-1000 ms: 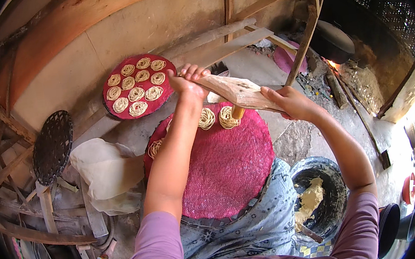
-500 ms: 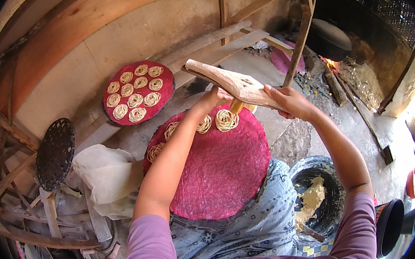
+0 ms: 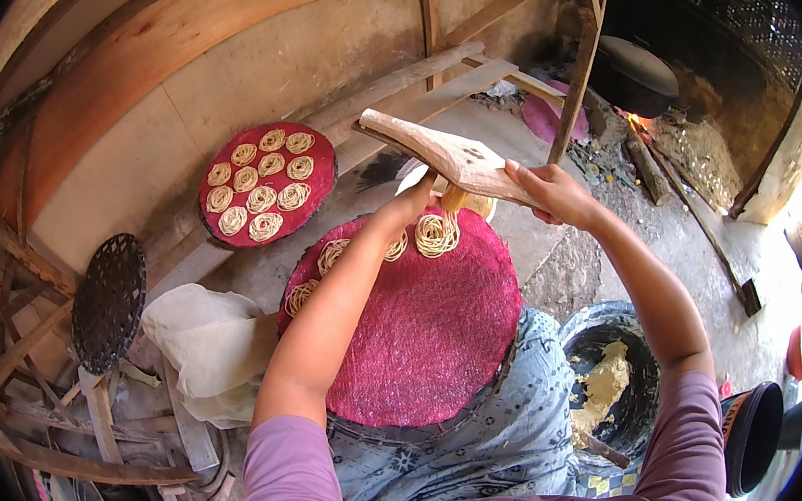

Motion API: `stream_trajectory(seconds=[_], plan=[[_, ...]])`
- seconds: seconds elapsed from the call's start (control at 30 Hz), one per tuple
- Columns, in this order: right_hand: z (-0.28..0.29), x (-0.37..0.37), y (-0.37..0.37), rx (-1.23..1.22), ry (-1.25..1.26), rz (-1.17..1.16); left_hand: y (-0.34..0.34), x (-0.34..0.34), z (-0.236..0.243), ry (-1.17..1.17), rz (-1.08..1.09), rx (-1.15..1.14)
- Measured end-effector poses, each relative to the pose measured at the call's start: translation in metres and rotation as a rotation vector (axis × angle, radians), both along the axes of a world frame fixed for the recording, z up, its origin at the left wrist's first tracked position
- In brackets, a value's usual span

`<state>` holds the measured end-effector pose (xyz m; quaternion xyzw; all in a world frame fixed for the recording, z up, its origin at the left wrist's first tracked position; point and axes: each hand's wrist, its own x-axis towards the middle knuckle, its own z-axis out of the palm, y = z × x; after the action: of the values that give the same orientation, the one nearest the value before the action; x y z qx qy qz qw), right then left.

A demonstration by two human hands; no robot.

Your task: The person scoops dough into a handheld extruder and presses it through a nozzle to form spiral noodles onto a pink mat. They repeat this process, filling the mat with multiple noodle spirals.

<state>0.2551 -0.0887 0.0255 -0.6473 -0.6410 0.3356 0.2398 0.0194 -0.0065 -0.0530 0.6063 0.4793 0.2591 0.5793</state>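
Both my hands hold a pale wooden dough press [image 3: 444, 147] above the far edge of a round red-cloth tray [image 3: 420, 345]. My right hand [image 3: 555, 194] is closed around the press's right end, thumb on top. My left hand [image 3: 407, 211] grips beneath its left part, with the fingers partly hidden. A yellowish tube [image 3: 454, 197] shows under the press. Strands hang beneath it, over a coil of noodle strands [image 3: 437, 235] on the tray. More coils [image 3: 332, 255] lie along the tray's far-left edge, some partly covered by my left forearm.
Another red tray [image 3: 254, 226] bears several coils at the back left. A dark basin [image 3: 642, 401] with pale dough [image 3: 607, 385] stands at right, near my elbow. Far right, a black pot [image 3: 637, 73] sits over a fire. A dark woven tray [image 3: 109, 303] leans at left.
My left hand has shifted slightly to the right under the press. The press has moved slightly, still held above the same part of the tray.
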Motion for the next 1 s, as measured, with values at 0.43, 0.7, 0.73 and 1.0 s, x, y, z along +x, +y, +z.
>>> stream_trajectory(seconds=[0.43,0.7,0.73,1.0], plan=[[0.002,0.019,-0.019,0.063,0.123,-0.075,-0.010,-0.033,-0.041,0.571,-0.077,0.811],[0.031,0.019,-0.102,0.057,0.216,0.021,-0.110,-0.083,0.038,0.618,0.133,1.181],[0.032,0.015,-0.118,0.016,0.244,0.046,-0.134,-0.082,0.045,0.366,0.109,1.125],[-0.014,-0.056,-0.239,0.175,0.021,0.582,-0.276,-0.061,0.020,0.140,-0.782,0.399]])
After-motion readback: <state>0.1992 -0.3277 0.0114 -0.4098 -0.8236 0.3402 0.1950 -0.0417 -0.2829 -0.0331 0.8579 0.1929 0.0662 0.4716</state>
